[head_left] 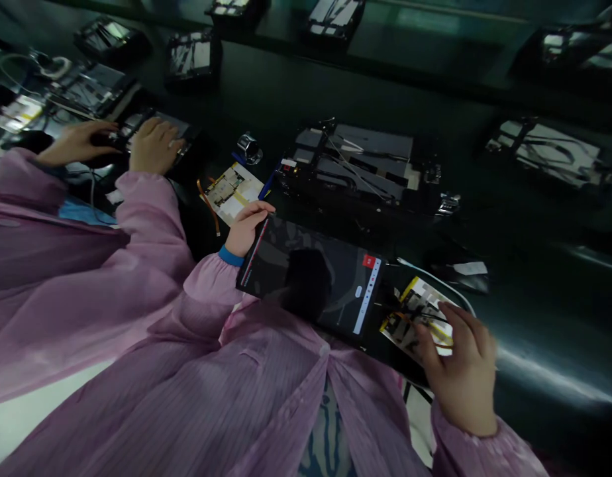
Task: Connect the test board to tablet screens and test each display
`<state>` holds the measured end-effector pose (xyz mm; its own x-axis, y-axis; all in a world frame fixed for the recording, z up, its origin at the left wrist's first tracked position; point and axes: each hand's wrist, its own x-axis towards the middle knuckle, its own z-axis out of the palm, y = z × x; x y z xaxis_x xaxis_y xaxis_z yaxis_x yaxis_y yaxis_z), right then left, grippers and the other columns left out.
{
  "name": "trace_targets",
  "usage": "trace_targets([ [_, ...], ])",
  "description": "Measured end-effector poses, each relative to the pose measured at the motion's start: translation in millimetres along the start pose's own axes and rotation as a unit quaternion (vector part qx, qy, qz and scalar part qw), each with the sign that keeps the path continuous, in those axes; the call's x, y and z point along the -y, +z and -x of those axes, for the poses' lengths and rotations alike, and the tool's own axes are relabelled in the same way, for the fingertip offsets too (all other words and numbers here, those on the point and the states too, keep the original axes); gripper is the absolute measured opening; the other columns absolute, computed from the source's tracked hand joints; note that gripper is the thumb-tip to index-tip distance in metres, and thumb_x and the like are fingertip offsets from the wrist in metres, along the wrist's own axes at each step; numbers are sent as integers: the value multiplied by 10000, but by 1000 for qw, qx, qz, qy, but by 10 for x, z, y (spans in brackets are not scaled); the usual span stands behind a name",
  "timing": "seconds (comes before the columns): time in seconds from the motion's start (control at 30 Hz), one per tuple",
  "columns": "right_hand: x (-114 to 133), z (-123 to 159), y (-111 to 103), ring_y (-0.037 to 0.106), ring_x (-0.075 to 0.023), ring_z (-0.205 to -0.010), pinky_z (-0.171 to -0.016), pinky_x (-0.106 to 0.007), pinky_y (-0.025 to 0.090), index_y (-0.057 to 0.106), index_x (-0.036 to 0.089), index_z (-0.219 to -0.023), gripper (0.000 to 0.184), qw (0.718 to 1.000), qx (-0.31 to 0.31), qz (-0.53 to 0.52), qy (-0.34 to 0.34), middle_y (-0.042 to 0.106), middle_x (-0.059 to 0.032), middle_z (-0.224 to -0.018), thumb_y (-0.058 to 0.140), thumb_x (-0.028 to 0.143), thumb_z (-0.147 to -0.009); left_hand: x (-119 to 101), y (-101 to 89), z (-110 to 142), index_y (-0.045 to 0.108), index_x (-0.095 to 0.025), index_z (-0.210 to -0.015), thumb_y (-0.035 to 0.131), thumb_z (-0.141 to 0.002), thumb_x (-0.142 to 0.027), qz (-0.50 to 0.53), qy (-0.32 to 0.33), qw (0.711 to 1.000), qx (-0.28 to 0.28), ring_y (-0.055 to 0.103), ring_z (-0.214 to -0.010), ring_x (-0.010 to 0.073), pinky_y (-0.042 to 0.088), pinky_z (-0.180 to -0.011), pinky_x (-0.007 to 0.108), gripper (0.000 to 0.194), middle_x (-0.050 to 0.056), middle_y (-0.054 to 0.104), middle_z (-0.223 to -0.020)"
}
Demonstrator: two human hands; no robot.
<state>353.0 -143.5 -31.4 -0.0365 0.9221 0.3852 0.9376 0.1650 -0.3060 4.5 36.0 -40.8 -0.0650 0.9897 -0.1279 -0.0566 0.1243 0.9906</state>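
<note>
My left hand (246,228), in a blue wristband, grips the upper left corner of a lit display panel (306,275). The panel lies tilted in front of my body; it shows a dark picture with a white bar and a red square at its right end. Over a circuit board (418,311) with yellow edges and thin cables is my right hand (462,364). Its thumb and fingers are curved but apart, touching or just above the board; nothing shows held between them. Cables run between this board and the panel's right side.
Ahead sits an opened device housing (360,165) with tweezers on it. Left of it lie another circuit board (235,192) with an orange ribbon cable and a shiny metal roll (249,147). A co-worker's hands (154,146) work at the left. More housings (549,152) stand around.
</note>
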Motion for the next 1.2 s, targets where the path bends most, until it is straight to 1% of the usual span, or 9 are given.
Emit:
trace_targets([
  [0.07, 159, -64, 20, 556, -321, -1088, -895, -488, 453, 499, 156, -1276, 438, 999, -3, -32, -35, 591, -166, -1141, 541, 389, -908, 0, 1, 2, 651, -178, -692, 600, -662, -206, 9, -9, 1000, 2, 507, -565, 115, 415, -544, 226, 65, 3, 597, -651],
  [0.17, 379, -158, 87, 539, -319, -1118, -920, -502, 445, 487, 178, -1293, 436, 993, 18, -85, -80, 591, -147, -1145, 560, 350, -899, 3, 0, 7, 646, -183, -691, 587, -674, -190, 14, -13, 1000, -4, 500, -561, 115, 410, -542, 230, 62, 0, 595, -646],
  [0.3, 528, -253, 171, 517, -320, -1160, -953, -520, 430, 485, 188, -1299, 432, 986, 37, -116, -111, 592, -135, -1168, 562, 327, -896, 9, -1, 9, 633, -176, -711, 566, -704, -159, -5, -5, 1000, -2, 509, -565, 115, 417, -569, 238, 69, -6, 578, -642],
  [0.5, 522, -286, 182, 512, -315, -1178, -976, -532, 421, 475, 208, -1318, 455, 985, 37, -129, -107, 588, -127, -1184, 575, 309, -886, 25, -1, 3, 636, -177, -696, 560, -703, -150, -7, -3, 1000, -9, 498, -563, 114, 404, -557, 238, 81, -7, 587, -646],
  [0.67, 498, -248, 197, 504, -327, -1185, -958, -532, 430, 479, 167, -1301, 452, 986, 36, -127, -103, 593, -146, -1173, 584, 306, -884, 35, -11, 4, 632, -172, -715, 559, -722, -159, -7, 2, 1000, 6, 505, -576, 110, 410, -574, 237, 75, -8, 576, -661],
  [0.8, 510, -232, 224, 507, -316, -1188, -960, -516, 432, 491, 193, -1286, 428, 986, 46, -124, -100, 596, -127, -1172, 580, 316, -886, 35, -13, 11, 642, -180, -710, 570, -713, -171, 12, -8, 1000, 8, 501, -564, 107, 407, -551, 228, 73, -11, 587, -660],
  [0.93, 512, -234, 243, 490, -325, -1208, -965, -534, 421, 485, 199, -1297, 440, 987, 52, -123, -89, 590, -129, -1182, 575, 331, -887, 41, -12, 15, 649, -178, -710, 578, -704, -166, 29, -10, 1000, 7, 497, -545, 103, 395, -534, 223, 72, -13, 583, -634],
  [1.1, 524, -243, 258, 487, -336, -1201, -962, -542, 419, 478, 177, -1289, 441, 988, 43, -117, -93, 588, -143, -1184, 579, 330, -888, 40, -20, 10, 640, -174, -716, 571, -719, -163, 15, 1, 1000, 8, 501, -552, 103, 405, -549, 225, 70, -13, 575, -638],
  [1.2, 447, -237, 229, 495, -342, -1190, -958, -551, 419, 485, 170, -1269, 427, 990, 37, -107, -87, 587, -152, -1182, 579, 337, -887, 34, -20, 8, 637, -172, -713, 569, -719, -163, -4, 3, 1000, 3, 504, -561, 107, 412, -558, 227, 70, -9, 577, -647],
])
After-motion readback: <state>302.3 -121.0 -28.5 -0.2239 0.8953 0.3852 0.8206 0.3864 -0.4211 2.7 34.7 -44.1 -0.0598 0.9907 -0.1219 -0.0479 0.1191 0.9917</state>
